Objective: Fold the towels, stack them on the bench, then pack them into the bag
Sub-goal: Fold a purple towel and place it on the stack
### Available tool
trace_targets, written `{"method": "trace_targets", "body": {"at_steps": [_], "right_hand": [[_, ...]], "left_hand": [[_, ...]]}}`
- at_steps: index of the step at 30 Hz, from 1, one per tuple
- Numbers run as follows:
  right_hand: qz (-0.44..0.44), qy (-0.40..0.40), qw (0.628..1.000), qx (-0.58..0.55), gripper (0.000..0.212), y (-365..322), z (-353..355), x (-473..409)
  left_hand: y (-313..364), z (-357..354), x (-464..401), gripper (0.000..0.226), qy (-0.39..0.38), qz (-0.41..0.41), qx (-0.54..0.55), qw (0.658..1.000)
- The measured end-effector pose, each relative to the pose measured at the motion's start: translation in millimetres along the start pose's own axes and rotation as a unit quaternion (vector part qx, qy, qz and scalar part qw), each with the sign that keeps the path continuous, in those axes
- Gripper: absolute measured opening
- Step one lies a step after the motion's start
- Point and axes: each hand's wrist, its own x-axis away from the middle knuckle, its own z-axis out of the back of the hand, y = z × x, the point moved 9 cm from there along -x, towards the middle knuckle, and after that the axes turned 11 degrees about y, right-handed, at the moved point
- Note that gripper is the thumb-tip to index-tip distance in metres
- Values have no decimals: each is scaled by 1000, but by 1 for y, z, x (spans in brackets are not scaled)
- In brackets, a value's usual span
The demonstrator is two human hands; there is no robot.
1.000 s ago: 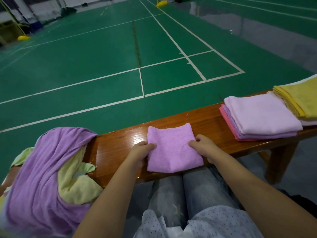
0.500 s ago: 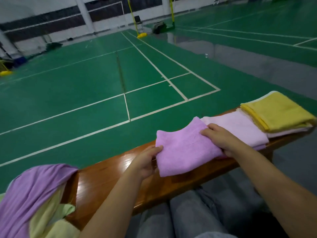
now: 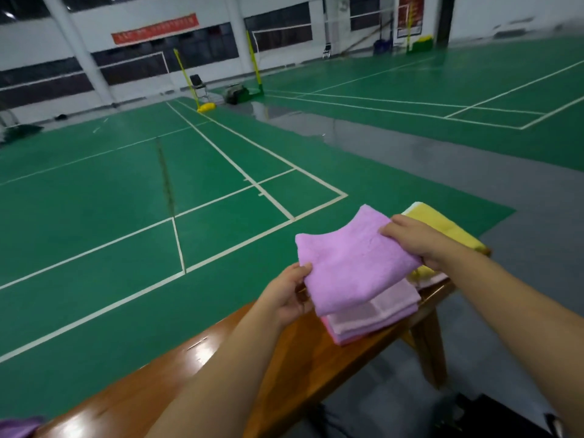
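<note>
— Hands?
— Left hand (image 3: 286, 298) pinching the near-left corner of the folded purple towel (image 3: 354, 263), right hand (image 3: 410, 240) gripping its far-right edge.
— Towel's place?
— Right over the pink stack (image 3: 376, 317) on the counter (image 3: 202, 368), beside the yellow towel (image 3: 442, 226).

Illumination is even, moderately dim and diffuse; no hard shadows are cast. Ceiling light is reflected as bright glare patches on the varnished bench (image 3: 132, 403) and as a pale sheen on the grey floor strip (image 3: 316, 128) between the courts. Strong wide-angle distortion is present: the court lines (image 3: 234, 162) are bowed toward the edges. The far wall (image 3: 493, 17) is smeared by motion blur. The forearms at the lower edge are rendered soft.
</note>
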Motion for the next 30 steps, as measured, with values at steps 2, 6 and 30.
{"method": "trace_targets", "body": {"at_steps": [2, 6, 30], "right_hand": [[0, 3, 993, 117, 17, 25, 3, -11], [6, -32, 940, 339, 41, 61, -11, -10], [136, -369, 915, 93, 26, -32, -347, 314]], "left_hand": [[-15, -7, -9, 19, 27, 23, -22, 999], [-43, 0, -12, 37, 77, 52, -63, 994], [-93, 398, 235, 6, 450, -187, -32, 873]]}}
